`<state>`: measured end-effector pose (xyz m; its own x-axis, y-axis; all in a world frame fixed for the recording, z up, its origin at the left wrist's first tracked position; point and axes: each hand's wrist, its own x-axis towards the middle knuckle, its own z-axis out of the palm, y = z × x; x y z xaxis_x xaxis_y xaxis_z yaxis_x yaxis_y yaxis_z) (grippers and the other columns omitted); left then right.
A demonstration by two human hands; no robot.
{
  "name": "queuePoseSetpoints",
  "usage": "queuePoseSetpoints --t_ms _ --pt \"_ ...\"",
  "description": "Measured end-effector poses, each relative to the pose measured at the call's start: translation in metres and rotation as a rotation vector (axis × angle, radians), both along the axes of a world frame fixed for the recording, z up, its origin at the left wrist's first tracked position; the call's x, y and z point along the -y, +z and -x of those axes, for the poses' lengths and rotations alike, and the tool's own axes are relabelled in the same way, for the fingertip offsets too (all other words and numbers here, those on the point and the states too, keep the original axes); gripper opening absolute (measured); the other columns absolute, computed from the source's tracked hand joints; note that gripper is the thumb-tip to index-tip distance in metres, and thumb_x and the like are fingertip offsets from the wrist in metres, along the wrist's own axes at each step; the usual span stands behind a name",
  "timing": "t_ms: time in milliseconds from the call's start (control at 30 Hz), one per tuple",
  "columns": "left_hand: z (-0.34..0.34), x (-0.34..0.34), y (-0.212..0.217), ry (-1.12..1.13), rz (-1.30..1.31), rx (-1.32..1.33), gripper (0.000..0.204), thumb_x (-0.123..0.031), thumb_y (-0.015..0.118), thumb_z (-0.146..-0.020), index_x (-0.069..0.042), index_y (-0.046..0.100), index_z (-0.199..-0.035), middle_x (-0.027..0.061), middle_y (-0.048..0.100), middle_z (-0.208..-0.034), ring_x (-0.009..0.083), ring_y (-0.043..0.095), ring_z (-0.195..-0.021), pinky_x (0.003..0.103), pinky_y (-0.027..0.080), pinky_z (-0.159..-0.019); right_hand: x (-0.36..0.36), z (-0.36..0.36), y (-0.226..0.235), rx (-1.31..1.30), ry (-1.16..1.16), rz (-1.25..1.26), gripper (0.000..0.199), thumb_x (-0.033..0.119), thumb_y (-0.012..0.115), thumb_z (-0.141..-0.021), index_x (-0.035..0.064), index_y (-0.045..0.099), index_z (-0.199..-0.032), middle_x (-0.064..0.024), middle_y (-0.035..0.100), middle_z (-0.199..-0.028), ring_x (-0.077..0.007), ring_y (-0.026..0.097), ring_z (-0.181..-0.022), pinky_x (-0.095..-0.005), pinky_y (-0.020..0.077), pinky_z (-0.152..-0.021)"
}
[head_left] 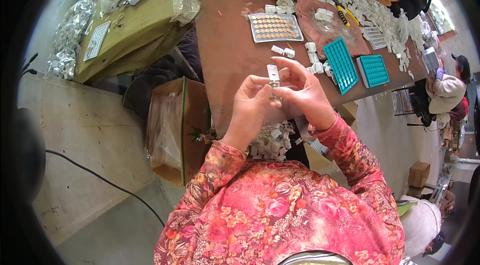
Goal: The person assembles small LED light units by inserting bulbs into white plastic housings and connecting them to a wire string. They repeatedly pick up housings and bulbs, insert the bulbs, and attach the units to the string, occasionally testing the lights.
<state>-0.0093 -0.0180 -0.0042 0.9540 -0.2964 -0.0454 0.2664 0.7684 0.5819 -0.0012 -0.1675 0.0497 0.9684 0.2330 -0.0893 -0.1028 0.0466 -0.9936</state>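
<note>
Above the near edge of the brown table, both my hands come together around a small white plastic housing (273, 73) with a metal part at its lower end. My left hand (251, 101) pinches the lower end from the left, thumb and fingertips closed on it. From the right, my right hand (300, 87) has its thumb and fingers bent around the same piece. The fingertips hide part of the metal end. Just beyond my hands, a few similar white housings (283, 52) lie on the table, and more stand in a short row (312, 54) to the right.
A white tray of round tan discs (275, 28) lies ahead. Two teal trays (341, 65) are at the right, near yellow-handled pliers (343, 16). Loose white parts (367, 2) heap along the far side. An open cardboard box (172, 130) stands left; a person (447, 90) sits far right.
</note>
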Motion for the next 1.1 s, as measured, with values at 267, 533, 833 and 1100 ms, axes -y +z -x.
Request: queuePoseSetpoints --t_ms 267,533,833,1100 --pt "0.004 -0.005 0.011 -0.137 0.115 -0.093 0.022 -0.013 0.055 -0.096 -0.002 0.053 -0.115 0.0034 0.061 -0.103 0.0097 0.059 -0.088 0.023 0.050 -0.075 -0.002 -0.010 0.004 0.046 -0.092 0.112 0.014 0.012 0.069 -0.084 0.0026 0.062 -0.091 0.0002 0.062 -0.083 -0.0072 0.056 -0.067 -0.0225 0.0467 -0.061" --pt "0.005 -0.014 0.014 -0.125 0.239 -0.147 0.028 -0.024 0.052 -0.098 -0.003 0.055 -0.116 0.0039 0.062 -0.107 0.0120 0.059 -0.097 0.027 0.049 -0.084 -0.010 -0.004 -0.002 1.070 -0.058 0.678 0.033 0.013 0.074 -0.072 0.0056 0.068 -0.104 -0.0084 0.066 -0.097 -0.0259 0.065 -0.086 -0.0351 0.0528 -0.074" --pt "0.008 -0.015 0.009 -0.115 0.263 -0.303 0.022 -0.015 0.054 -0.097 -0.006 0.057 -0.116 0.0038 0.062 -0.111 0.0130 0.059 -0.100 0.029 0.048 -0.090 -0.004 -0.019 -0.013 1.344 0.073 0.826 0.032 0.014 0.070 -0.071 0.0016 0.061 -0.100 -0.0079 0.064 -0.093 -0.0229 0.067 -0.081 -0.0335 0.0561 -0.068" --pt "0.003 -0.020 0.009 -0.135 0.294 -0.399 0.023 -0.013 0.053 -0.097 -0.006 0.054 -0.118 0.0034 0.063 -0.107 0.0135 0.062 -0.096 0.022 0.055 -0.069 -0.007 -0.017 -0.010 1.249 0.028 0.783 0.030 0.020 0.071 -0.073 0.0054 0.064 -0.098 -0.0032 0.062 -0.089 -0.0214 0.061 -0.070 -0.0325 0.0513 -0.062"
